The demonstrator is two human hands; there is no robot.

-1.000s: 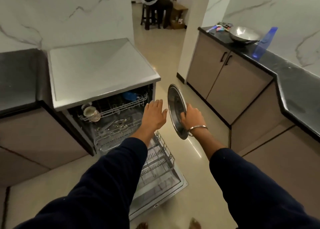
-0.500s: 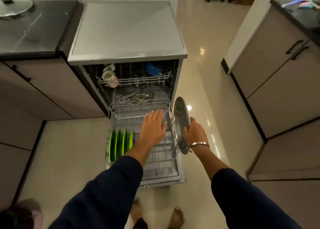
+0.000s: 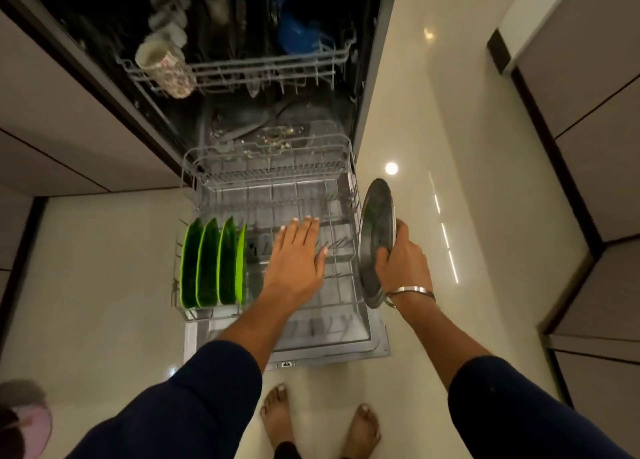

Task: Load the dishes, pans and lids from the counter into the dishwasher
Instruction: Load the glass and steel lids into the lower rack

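Observation:
The dishwasher stands open with its lower rack [image 3: 273, 184] pulled out over the door. My right hand [image 3: 403, 261] grips a round steel lid [image 3: 375, 223] on edge, just beside the rack's right side. My left hand [image 3: 298, 254] hovers flat over the middle of the lower rack, fingers straight, holding nothing. Several green plates [image 3: 211, 261] stand upright in the rack's left part. In the upper rack [image 3: 242, 74] lie a patterned mug [image 3: 166, 67] at the left and something blue [image 3: 298, 32] at the right.
Cabinet fronts [image 3: 69, 136] flank the dishwasher on the left, and more cabinets [image 3: 595, 112] run along the right. My bare feet [image 3: 277, 417] stand on the glossy floor just before the open door [image 3: 346, 351]. A pinkish object [image 3: 31, 420] sits at the bottom left.
I have leaned in and looked down, so the dishwasher fills the view. Both hands have come lower toward the lower rack, the lid still gripped in my right hand.

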